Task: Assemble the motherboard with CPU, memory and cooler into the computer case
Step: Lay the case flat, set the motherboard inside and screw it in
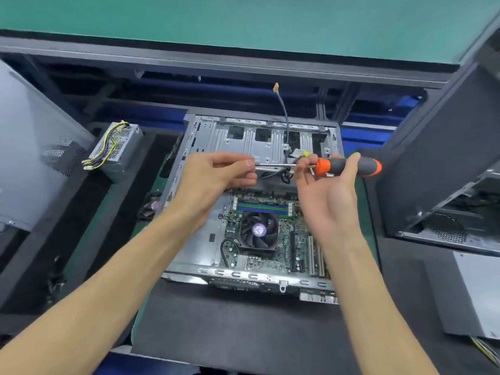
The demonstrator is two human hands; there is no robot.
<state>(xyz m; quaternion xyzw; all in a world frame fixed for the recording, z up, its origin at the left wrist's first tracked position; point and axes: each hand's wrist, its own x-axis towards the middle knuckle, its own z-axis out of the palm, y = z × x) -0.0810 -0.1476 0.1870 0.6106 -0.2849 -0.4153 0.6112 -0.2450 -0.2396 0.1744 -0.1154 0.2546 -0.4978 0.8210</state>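
An open metal computer case [213,136] lies flat in front of me. Inside its near half sits the green motherboard [286,239], with a black cooler fan [258,231] and blue and green memory slots [262,207]. Above the case, my right hand [328,196] grips the orange and grey handle of a screwdriver [349,167] held level, shaft pointing left. My left hand [216,175] pinches the shaft's tip between thumb and fingers; whether a screw is there stays hidden. A black cable [285,117] rises from the case's far side.
A power supply [119,150] with yellow and black wires lies to the left on dark foam. A grey case panel [32,147] leans at far left. Another dark case [446,163] stands at right, with a grey box [476,293] below it.
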